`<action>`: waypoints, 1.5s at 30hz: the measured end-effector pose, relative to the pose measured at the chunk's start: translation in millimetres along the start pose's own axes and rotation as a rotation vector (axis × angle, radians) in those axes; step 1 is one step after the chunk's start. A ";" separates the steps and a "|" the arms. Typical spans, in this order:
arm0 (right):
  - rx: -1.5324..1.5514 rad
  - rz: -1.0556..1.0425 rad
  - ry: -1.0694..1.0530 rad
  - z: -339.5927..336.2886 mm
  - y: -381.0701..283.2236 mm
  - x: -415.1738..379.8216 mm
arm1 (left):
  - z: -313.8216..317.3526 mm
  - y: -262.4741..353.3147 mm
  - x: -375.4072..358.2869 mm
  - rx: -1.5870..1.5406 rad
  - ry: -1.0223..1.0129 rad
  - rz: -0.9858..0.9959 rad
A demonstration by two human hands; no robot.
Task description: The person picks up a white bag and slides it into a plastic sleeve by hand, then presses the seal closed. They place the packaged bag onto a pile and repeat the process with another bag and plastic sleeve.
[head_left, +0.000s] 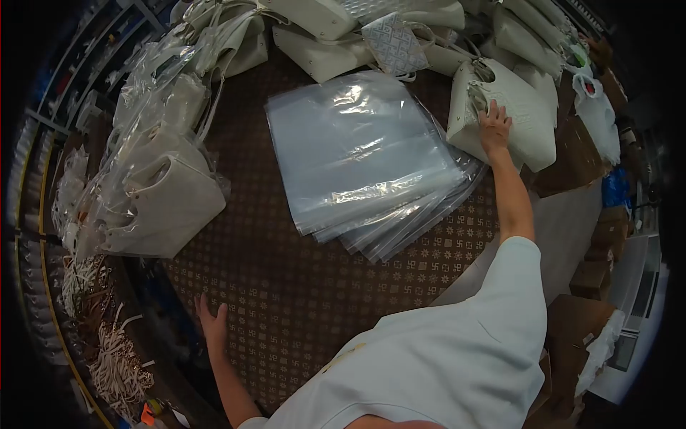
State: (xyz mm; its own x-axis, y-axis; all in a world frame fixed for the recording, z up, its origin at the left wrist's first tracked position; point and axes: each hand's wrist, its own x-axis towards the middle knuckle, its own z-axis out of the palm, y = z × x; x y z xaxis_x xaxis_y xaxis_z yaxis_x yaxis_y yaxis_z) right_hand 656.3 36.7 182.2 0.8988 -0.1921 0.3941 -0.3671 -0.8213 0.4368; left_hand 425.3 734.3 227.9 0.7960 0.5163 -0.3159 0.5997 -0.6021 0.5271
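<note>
My right hand point(495, 127) lies against the front of a cream handbag point(525, 118) at the right, its fingers spread over the bag's face. That bag stands on the table with its handles up. Low on the left, my left hand point(212, 318) is open near the table's edge, fingers apart and holding nothing. Between the two hands and farther back lies a fanned stack of clear plastic bags point(357, 154). Left of the stack sits another cream handbag point(168, 204), covered in clear plastic.
More cream handbags point(318, 53) are heaped along the back, with a patterned grey-white piece point(395, 44) among them. Cardboard boxes point(572, 157) stand at the right. A bundle of pale straps point(120, 361) lies at the lower left. The brown table covering point(286, 307) is patterned.
</note>
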 end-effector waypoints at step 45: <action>1.862 0.291 -1.245 -195.8 -200.0 -255.2 | 66.0 -29.2 -31.1 -0.515 -0.039 -0.053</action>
State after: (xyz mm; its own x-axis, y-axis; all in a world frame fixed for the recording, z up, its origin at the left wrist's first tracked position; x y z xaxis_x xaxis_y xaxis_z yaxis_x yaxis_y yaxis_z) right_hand 453.3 355.2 152.7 0.8079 0.1142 -0.5781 -0.5815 -0.0047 -0.8135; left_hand 388.4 695.6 170.3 0.7743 0.5087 -0.3765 0.5288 -0.1932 0.8264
